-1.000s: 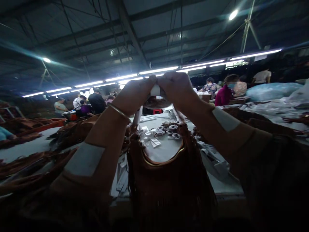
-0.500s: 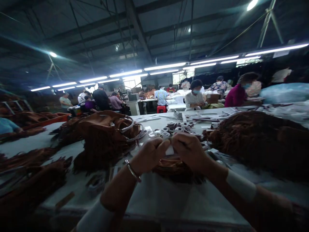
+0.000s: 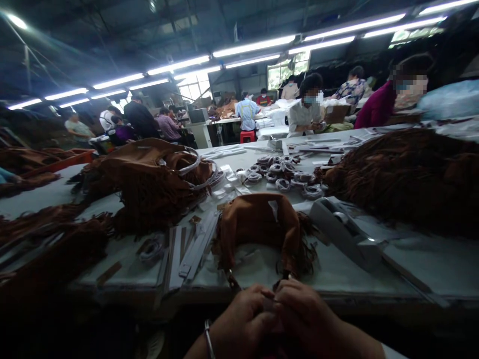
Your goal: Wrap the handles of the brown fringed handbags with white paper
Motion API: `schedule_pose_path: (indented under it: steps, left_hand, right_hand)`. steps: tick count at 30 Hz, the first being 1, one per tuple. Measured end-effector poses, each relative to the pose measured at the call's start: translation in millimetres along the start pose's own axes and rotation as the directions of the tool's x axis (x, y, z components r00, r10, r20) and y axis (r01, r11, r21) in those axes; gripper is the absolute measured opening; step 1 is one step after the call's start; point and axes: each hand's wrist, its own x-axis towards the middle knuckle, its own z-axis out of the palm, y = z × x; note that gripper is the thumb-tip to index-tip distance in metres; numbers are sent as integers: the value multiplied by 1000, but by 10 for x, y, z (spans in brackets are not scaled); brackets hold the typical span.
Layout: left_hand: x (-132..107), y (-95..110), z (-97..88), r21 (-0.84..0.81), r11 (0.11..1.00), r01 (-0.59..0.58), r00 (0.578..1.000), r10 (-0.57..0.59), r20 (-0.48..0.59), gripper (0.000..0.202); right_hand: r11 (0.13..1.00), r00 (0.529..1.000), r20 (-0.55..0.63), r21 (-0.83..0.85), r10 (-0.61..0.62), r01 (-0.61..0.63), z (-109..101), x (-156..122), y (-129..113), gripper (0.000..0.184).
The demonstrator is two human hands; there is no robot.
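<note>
A brown bag [image 3: 258,212] with fringed sides lies on the table in front of me, a white tag on its face. Its two ends run down towards the table's near edge, with dark straps and metal fittings there. My left hand [image 3: 245,319] and my right hand [image 3: 309,316] are close together at that edge, both closed with fingers pinched. They seem to grip the bag's strap between them, though the fingers hide most of it. A metal bangle circles my left wrist.
A grey tape dispenser [image 3: 340,232] stands right of the bag. Behind lie several white-wrapped coils [image 3: 277,169]. Fringed brown heaps rise at the left [image 3: 145,184] and right [image 3: 407,179]. Pale strips [image 3: 194,249] lie left of the bag. Several people work at tables further back.
Both hands have come down and towards me, from over the middle of the table to its near edge. The bag, earlier mostly hidden behind them, now shows. My view has tilted down.
</note>
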Motion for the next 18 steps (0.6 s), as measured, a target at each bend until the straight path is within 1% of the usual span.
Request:
schedule_pose_path:
  steps: [1,3,5,7,10,13,14,16,18]
  left_hand:
    - [6,43,2,0,1000,24,1000,-24,-10,12]
    - [20,112,-5,1,998,60,998,-60,-20,9]
    - [39,144,-17,16,998,53,999,-53,-10,8]
    - [64,145,-31,42,999,33,999,-32,-1,11]
    - [108,124,-56,69,997,23,999,-25,20,13]
    - [147,105,-70,79,997,-18,998,13,56,15]
    - [157,99,-66,76,996,-35,997,30,73,15]
    - [171,82,-41,62,997,-51,994,45,104,13]
    - [176,58,1,56,998,-39,995,33,97,11]
  right_hand:
    - [994,997,39,91,64,-67,-46,11,-2,35]
    - [962,983,126,221,136,-162,-136,42,-6,38]
    - [946,973,155,250,171,-206,-203,77,-14,38]
    - [952,972,118,209,202,-223,-233,110,-29,37]
    - [966,977,42,147,209,-213,-226,146,-61,33]
    - [982,988,10,105,155,-155,-191,152,-76,32]
    - [989,992,13,81,125,-126,-181,148,-73,33]
    - [997,996,55,27,68,-70,-169,136,-63,34]
    - [999,992,117,0,50,-50,-180,131,-60,34]
